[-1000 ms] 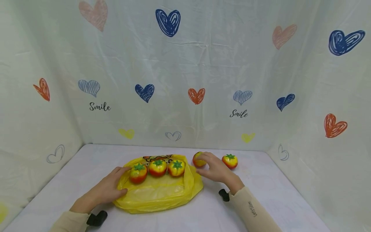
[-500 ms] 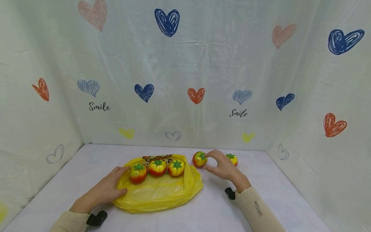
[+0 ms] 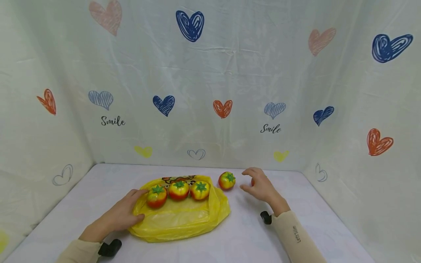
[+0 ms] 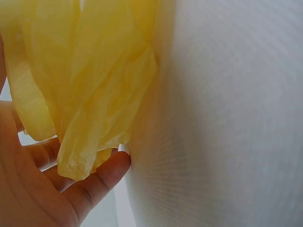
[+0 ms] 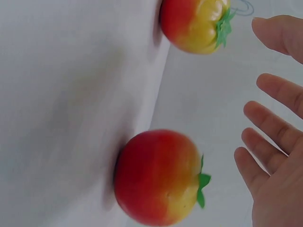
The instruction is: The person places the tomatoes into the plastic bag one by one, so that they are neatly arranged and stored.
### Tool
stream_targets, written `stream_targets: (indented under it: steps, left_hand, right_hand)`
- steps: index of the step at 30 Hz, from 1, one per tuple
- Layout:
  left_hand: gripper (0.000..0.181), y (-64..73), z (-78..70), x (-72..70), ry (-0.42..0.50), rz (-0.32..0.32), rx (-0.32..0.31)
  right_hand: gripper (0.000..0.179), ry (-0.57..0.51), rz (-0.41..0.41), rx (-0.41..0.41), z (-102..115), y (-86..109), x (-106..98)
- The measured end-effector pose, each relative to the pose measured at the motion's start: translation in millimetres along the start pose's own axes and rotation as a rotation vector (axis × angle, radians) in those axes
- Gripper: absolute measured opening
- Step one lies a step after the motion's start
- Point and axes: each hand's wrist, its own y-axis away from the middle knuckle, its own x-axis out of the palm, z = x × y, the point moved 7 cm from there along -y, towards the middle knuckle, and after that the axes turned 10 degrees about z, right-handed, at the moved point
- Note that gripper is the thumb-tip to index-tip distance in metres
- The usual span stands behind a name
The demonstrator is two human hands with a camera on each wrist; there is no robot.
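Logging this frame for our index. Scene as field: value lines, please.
surface: white table
container: yellow bag, open
in bag: three tomatoes, green tops up
left hand: touching the bag's left edge
right hand: holding nothing
outside bag: one tomato right of the bag; second tomato farther right, mostly hidden in head view
backdrop: pale curtain with hearts

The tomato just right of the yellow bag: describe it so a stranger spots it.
In the head view, find the yellow bag on the white table. Just right of its far end sits a green-topped, red-and-yellow tomato. Unlike the three tomatoes against the bag, or the one mostly hidden by the right hand, it sits on the table in full view.
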Motion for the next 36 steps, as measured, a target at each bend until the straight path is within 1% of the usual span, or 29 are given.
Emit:
stream_targets:
  steps: [4, 8, 15, 22, 27, 32, 36]
  left_hand:
    - [0.072, 0.4, -1.1, -1.3, -0.009, -0.005, 0.006]
    - [0.071, 0.8, -2.1, -2.4, -0.004, -0.006, 0.004]
    - [0.071, 0.0, -2.7, -3.2, -0.012, -0.01, 0.009]
    - [0.071, 1.8, -4.3, -4.0, -0.008, -0.006, 0.019]
    - [0.071, 1.5, -3.8, -4.1, -0.003, -0.008, 0.023]
    - [0.071, 0.0, -1.0, -1.0, 0.001, 0.001, 0.007]
    - [0.072, -0.9, 0.6, 0.9, 0.0, 0.009, -0.004]
  right_hand:
    - [0.045, 0.014, -0.024, 0.041, -12, 0.1, -3]
    - [0.045, -0.003, -0.041, 0.083, -24, 0.5, -4]
    - [0.048, -0.04, -0.061, 0.103, -44, 3.6, -4]
    - [0.055, -0.07, -0.017, 0.148, -57, 6.6, -2]
    - [0.056, -0.099, 0.009, 0.194, -65, 8.1, 0]
    - [0.058, -0.131, 0.027, 0.229, -73, 9.7, 3]
    - [0.058, -0.136, 0.037, 0.247, -78, 10.7, 5]
